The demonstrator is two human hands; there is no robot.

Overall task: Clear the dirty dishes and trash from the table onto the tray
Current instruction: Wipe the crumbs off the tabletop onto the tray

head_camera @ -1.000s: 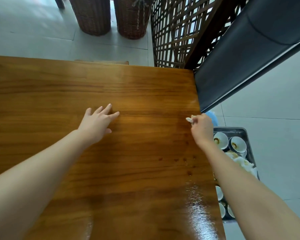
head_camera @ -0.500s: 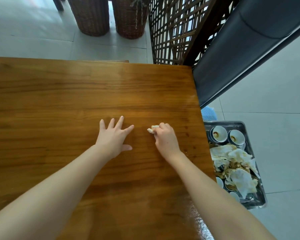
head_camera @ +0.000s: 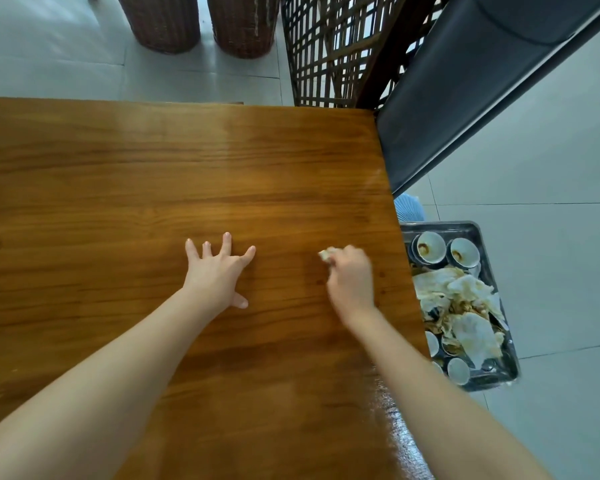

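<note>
The left hand (head_camera: pixel 219 275) lies flat on the wooden table (head_camera: pixel 153 185) at centre frame, fingers spread, holding nothing. Just right of it, the blurred right hand (head_camera: pixel 350 278) curls around a small pale wad (head_camera: pixel 326 253). At the right edge, the tray (head_camera: pixel 444 226) holds dirty cups (head_camera: pixel 430 247) and crumpled napkins (head_camera: pixel 465 296).

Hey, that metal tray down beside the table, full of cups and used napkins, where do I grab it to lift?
Drop the paper scrap from your right hand first. Then take the tray by its raised rim at the two short ends, from above. The side nearest the table is hidden by the tabletop, and cups and napkins fill the inside, so keep it level.
</note>
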